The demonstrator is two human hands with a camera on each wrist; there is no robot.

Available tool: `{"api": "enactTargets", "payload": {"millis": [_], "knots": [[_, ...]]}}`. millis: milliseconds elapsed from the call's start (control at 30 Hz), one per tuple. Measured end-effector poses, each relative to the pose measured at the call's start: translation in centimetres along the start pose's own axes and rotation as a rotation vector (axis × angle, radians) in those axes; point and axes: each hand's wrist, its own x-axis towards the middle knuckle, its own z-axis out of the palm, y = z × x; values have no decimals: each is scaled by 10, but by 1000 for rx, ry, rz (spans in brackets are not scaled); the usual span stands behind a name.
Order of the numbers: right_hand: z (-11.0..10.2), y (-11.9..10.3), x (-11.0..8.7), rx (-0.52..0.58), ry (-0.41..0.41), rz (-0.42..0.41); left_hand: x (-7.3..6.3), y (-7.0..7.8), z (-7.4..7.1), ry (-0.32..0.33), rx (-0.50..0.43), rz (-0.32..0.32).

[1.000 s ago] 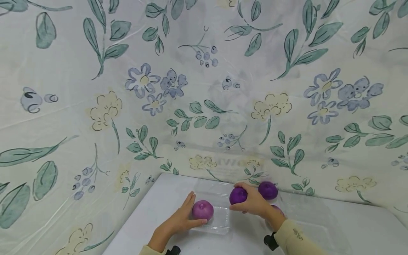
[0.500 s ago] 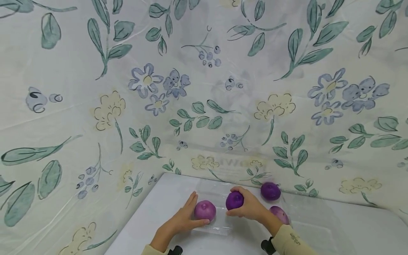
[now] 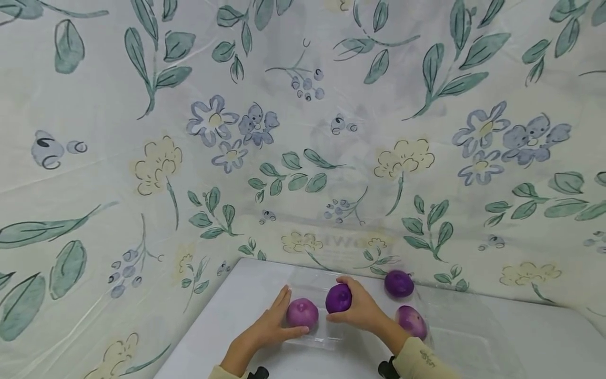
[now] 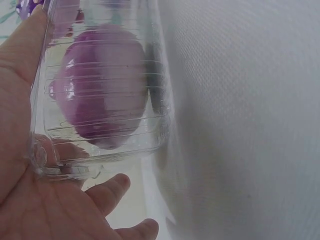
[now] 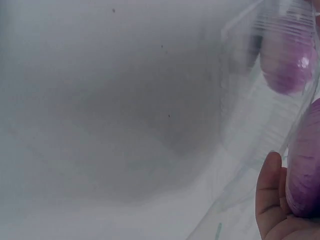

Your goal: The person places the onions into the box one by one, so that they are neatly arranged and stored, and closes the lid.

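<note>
A clear plastic box [image 3: 326, 339] sits on the white table with a pale purple onion [image 3: 302, 313] lying in its left part. My left hand [image 3: 268, 325] rests against the box's left end, thumb toward the front side, fingers stretched out. In the left wrist view the palm lies along the ribbed box wall [image 4: 105, 157], with the onion [image 4: 102, 85] seen through it. My right hand [image 3: 361, 308] grips a dark purple onion [image 3: 338, 298] between thumb and fingers, over the right part of the box. In the right wrist view, this onion [image 5: 306, 170] shows beside the fingers.
To the right lie a dark purple onion [image 3: 399, 284] near the back edge and a lighter purple onion [image 3: 412, 322] by the right forearm. Another clear plastic tray [image 3: 473, 326] lies at the far right. A flower-patterned sheet [image 3: 303, 131] hangs behind the table.
My right hand has carried the dark purple onion left, from beyond the box's right end to over it. The lighter onion by the forearm has come into fuller view. The left hand stays put.
</note>
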Motion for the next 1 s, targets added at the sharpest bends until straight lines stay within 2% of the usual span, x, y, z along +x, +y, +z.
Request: {"api": "enactTargets", "payload": {"millis": [300,567,1000], "knots": [[14,-1,3,-44,-50,-56,0,0,-1,4,-12,12],[24,-3,0,-137,-76,-34,-2,3,-2,0,-7,8],[33,-2,-2,-202,-91,-18,-2,4,-1,-3,-18,-9]]}}
